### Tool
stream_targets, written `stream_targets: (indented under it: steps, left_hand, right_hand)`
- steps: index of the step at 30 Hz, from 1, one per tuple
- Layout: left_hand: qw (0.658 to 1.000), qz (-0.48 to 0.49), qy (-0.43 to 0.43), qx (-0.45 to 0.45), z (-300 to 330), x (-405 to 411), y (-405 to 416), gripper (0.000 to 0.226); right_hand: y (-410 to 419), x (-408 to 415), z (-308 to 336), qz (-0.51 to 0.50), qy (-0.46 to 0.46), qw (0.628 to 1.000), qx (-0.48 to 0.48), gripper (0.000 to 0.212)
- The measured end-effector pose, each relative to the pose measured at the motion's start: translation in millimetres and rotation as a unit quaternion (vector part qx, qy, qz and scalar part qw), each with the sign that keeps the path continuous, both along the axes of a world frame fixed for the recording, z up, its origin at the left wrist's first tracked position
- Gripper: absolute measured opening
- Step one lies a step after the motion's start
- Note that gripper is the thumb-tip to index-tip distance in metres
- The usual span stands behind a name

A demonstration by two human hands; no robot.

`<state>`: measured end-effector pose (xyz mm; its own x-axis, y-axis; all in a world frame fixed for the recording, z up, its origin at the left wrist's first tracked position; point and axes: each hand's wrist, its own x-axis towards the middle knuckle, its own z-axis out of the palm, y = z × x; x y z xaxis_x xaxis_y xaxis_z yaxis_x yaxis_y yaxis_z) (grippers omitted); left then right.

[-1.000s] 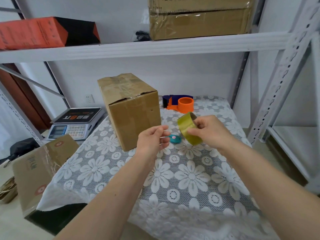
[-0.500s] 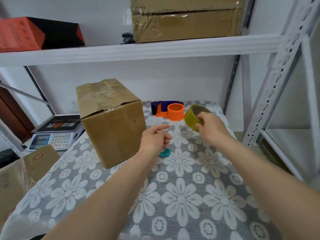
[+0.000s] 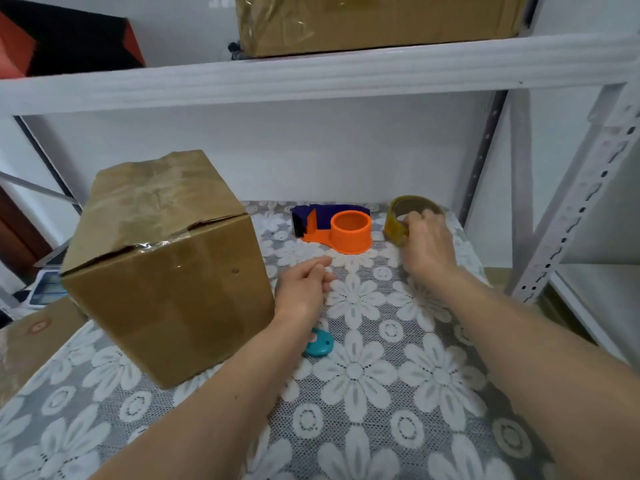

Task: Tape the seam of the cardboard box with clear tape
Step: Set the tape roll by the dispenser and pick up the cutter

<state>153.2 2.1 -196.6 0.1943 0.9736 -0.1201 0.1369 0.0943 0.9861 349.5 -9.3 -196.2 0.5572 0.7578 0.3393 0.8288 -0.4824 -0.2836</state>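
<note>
A brown cardboard box (image 3: 166, 271) stands on the left of the table, its top flaps covered with shiny tape. My right hand (image 3: 427, 245) grips a yellowish roll of clear tape (image 3: 398, 221) at the far right of the table, just right of an orange and dark blue tape dispenser (image 3: 341, 230). My left hand (image 3: 304, 289) hovers beside the box's right face with fingers loosely curled and nothing in it. A small teal cutter (image 3: 318, 344) lies on the cloth, partly hidden by my left wrist.
A white floral lace cloth (image 3: 381, 393) covers the table. A white metal shelf (image 3: 311, 77) above carries a large wrapped carton (image 3: 381, 22) and a red-black box (image 3: 69, 46). Rack uprights (image 3: 571, 209) stand to the right. Another carton (image 3: 31, 337) and a scale (image 3: 45, 289) are at the left.
My right hand has carried the tape roll away from me to the far right, beside the dispenser. My left hand has let go of the tape end. The view has moved closer.
</note>
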Motion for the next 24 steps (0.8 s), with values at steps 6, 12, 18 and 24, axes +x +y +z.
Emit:
stream_targets:
  steps: [6, 12, 18, 24]
  left_hand:
    - [1.0, 0.004, 0.009, 0.008, -3, -1, -1, 0.033]
    - [0.999, -0.031, 0.024, 0.027, 12, -12, -17, 0.032]
    - [0.996, -0.078, -0.003, 0.05, 26, -36, -44, 0.025]
    - [0.998, -0.032, 0.032, 0.043, 25, -81, -55, 0.031]
  right_hand:
    - [13, 4, -4, -0.009, 0.006, 0.999, -0.039, 0.049]
    - [-4, -17, 9, 0.031, -0.045, 0.998, 0.013, 0.044]
    - [-48, -86, 22, 0.206, 0.056, 0.976, -0.038, 0.027]
    - [-65, -133, 23, 0.256, 0.157, 0.944, -0.138, 0.032]
